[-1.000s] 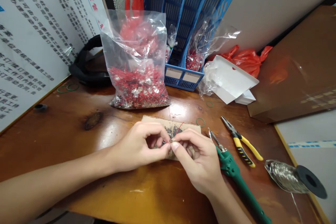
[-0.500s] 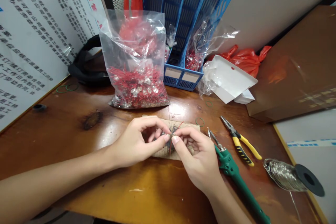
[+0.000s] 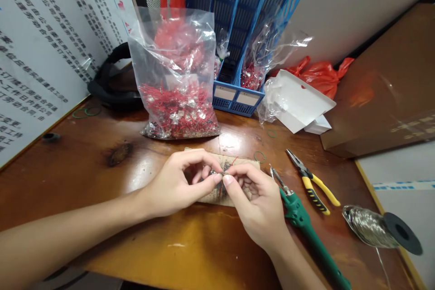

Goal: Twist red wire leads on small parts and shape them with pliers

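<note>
Over a piece of scorched cardboard point(image 3: 204, 197) my two hands meet with their fingertips almost touching. My left hand point(image 3: 183, 181) pinches a tiny part with thumb and index finger; a bit of shiny metal shows beside its fingers. From the other side my right hand point(image 3: 256, 199) pinches at the same spot. A thin red wire point(image 3: 234, 160) sticks up behind the fingertips, and more red shows below them. What sits between the fingers is mostly covered and too small to make out. Just right of my right hand lies a green soldering iron point(image 3: 302, 222), its tip pointing away.
Yellow-handled pliers point(image 3: 311, 183) and a solder wire spool point(image 3: 377, 229) lie at the right. Behind stand a clear bag of red-wired parts point(image 3: 178, 108), a blue divided rack point(image 3: 234, 95) and a white box point(image 3: 299, 104). A large carton point(image 3: 384, 86) borders the right side.
My hands stay pinched together in nearly the same place, with only a slight shift at the fingertips. The whole view has moved a little.
</note>
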`<state>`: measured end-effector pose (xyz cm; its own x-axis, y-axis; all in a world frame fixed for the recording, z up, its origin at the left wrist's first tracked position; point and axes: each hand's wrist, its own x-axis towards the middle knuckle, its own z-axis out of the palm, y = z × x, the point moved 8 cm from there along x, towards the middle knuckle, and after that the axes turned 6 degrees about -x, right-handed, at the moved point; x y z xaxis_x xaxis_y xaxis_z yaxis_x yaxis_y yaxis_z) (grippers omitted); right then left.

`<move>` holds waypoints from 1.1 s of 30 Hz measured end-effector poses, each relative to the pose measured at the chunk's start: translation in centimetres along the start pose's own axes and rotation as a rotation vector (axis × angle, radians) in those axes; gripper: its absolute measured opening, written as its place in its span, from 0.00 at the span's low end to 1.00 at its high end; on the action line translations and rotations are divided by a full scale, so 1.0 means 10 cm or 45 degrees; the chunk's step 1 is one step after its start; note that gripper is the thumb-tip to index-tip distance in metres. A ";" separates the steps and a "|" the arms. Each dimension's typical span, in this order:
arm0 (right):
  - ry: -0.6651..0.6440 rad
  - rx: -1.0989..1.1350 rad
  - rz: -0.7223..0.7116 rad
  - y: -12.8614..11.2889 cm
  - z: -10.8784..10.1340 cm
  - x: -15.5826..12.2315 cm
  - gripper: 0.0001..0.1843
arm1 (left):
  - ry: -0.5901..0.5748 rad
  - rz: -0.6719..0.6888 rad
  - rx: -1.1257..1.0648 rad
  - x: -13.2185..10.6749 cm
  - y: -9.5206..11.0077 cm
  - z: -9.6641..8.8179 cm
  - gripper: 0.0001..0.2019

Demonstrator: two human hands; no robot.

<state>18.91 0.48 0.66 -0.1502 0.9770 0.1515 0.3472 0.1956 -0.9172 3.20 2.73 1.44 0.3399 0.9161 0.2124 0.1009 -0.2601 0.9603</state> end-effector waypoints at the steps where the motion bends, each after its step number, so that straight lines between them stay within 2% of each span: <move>1: 0.001 -0.001 0.002 0.00 0.00 0.00 0.07 | -0.002 -0.001 -0.004 0.00 0.00 0.00 0.07; 33: 0.002 -0.034 0.031 0.03 -0.02 0.00 0.07 | -0.006 0.031 -0.026 0.00 0.00 -0.01 0.05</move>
<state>19.19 0.54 0.45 -0.1398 0.9817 0.1296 0.3755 0.1736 -0.9104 3.14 2.74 1.50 0.3461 0.9083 0.2348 0.0739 -0.2759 0.9583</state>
